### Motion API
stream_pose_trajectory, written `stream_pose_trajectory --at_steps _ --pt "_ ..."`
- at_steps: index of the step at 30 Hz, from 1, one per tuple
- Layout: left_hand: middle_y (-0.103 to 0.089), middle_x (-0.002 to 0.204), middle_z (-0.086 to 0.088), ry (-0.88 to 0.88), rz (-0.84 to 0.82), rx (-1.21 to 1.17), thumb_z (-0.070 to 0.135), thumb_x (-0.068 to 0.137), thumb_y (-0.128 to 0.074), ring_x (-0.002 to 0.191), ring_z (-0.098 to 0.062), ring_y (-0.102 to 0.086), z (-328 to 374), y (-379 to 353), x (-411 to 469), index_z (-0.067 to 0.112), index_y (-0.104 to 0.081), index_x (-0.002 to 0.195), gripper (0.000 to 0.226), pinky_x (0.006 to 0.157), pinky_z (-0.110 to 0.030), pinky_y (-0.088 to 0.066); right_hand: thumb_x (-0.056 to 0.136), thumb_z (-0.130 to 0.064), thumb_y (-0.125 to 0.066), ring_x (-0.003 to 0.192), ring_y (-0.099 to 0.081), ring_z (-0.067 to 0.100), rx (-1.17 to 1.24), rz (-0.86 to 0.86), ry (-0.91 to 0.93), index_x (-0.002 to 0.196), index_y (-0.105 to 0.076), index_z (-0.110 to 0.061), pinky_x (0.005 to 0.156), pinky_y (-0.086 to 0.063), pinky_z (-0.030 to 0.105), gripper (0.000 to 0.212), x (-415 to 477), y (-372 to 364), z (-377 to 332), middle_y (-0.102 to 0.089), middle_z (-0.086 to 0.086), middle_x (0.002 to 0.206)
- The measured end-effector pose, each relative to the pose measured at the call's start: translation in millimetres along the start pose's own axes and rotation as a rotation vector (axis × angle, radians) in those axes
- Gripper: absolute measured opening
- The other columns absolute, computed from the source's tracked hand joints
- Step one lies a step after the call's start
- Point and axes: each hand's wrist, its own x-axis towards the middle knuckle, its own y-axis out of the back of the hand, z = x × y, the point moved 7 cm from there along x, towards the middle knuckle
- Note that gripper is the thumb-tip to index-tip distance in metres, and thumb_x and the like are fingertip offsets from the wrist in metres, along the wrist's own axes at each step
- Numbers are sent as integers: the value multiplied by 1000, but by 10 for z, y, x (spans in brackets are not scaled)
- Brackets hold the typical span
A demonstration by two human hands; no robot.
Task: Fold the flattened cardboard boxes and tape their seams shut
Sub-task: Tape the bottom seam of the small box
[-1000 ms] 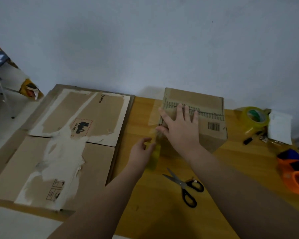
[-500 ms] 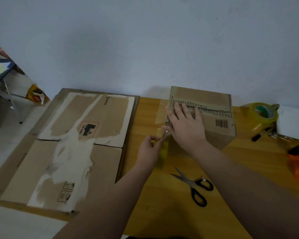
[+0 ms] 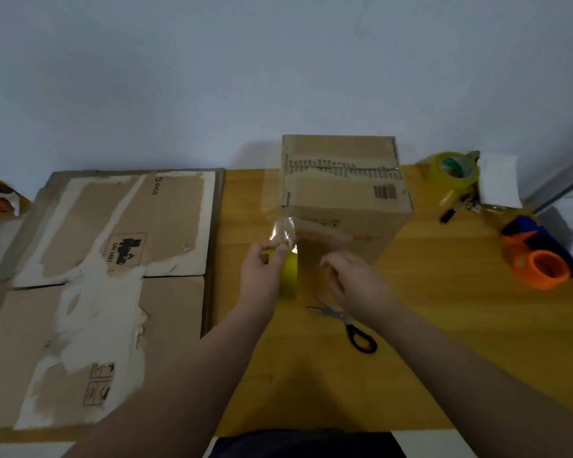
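Left hand point(image 3: 262, 272) is pinching a yellow tape roll point(image 3: 289, 276) between thumb and fingers. A clear tape strip point(image 3: 283, 231) is running from the roll up to the near left corner of the folded box point(image 3: 341, 193), which is standing on the wooden table point(image 3: 444, 309). Right hand point(image 3: 354, 282) is showing blurred at the box front with its fingers curled; cannot tell whether it grips anything. Box is bearing a barcode label. Flattened cardboard point(image 3: 166, 226) at left is showing "PICO" and "UN 3481". Scissors point(image 3: 351, 325) are lying just below the right hand.

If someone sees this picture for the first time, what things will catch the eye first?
The folded box stands at the centre back, and the left hand before it grips a yellow tape roll. Big torn flattened cardboard lies at the left. An orange dispenser sits far right.
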Motion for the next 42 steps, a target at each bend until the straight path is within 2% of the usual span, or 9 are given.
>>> stream_pose_trajectory --at_steps 3,5,10,13,21,30,36,39,42 --pt "-61 103 -2 30 4 -74 36 93 -58 94 -24 -61 -54 -49 -12 29 -54 103 13 81 -42 -53 98 -21 -48 123 -44 27 -186 -446 -320 142 -36 -14 95 -46 37 46 -370 -624 622 -39 7 140" --pt "-61 106 -3 20 21 -77 37 93 -58 96 -24 -60 -65 -68 -6 27 -54 106 17 78 -38 -52 99 -26 -50 128 -41 30 -294 -555 -415 147 -26 -14 99 -45 38 55 -581 -833 858 -33 11 145" --pt "-57 117 -3 23 47 -14 38 92 -59 106 -22 -55 -100 -81 39 27 -54 108 21 86 -35 -48 97 -26 -55 131 -41 29 -417 -522 -396 148 -22 -15 105 -39 38 61 -685 -990 983 -33 11 146" --pt "-56 116 0 16 63 10 36 93 -58 105 -17 -51 -74 -47 31 20 -56 115 27 75 -27 -40 97 -27 -54 120 -49 28 -374 -554 -326 146 -27 -17 100 -42 39 56 -593 -918 903 -47 9 135" --pt "-56 113 -3 33 40 90 36 92 -59 104 -22 -54 23 65 -47 27 -54 107 18 89 -42 -49 93 -23 -65 85 -62 17 616 -679 -461 126 -46 -28 69 -52 27 39 -422 265 604 -58 3 110" --pt "-55 111 -2 -7 30 103 36 94 -57 97 -17 -52 122 102 -173 18 -56 116 28 68 -27 -41 82 -35 -75 82 -54 20 577 -720 -319 115 -60 -22 75 -55 30 38 73 651 62 -56 15 117" --pt "-59 106 -3 6 -6 134 32 93 -58 92 -17 -55 148 132 -177 18 -58 108 20 69 -27 -43 84 -24 -74 62 -46 15 644 -772 -379 118 -62 -16 60 -41 28 37 227 587 -165 -54 7 88" --pt "-58 90 1 17 -31 110 26 95 -57 72 -9 -55 178 142 -176 15 -58 107 17 48 -17 -44 86 -22 -72 52 -48 11 604 -759 -364 123 -61 -15 52 -42 23 39 278 589 -185 -56 -2 62" --pt "-60 90 -1 27 -44 118 27 94 -58 73 -11 -56 176 151 -133 16 -59 104 15 57 -23 -46 84 -21 -75 57 -52 12 580 -698 -334 122 -64 -16 56 -46 24 40 345 564 -150 -59 -1 67"
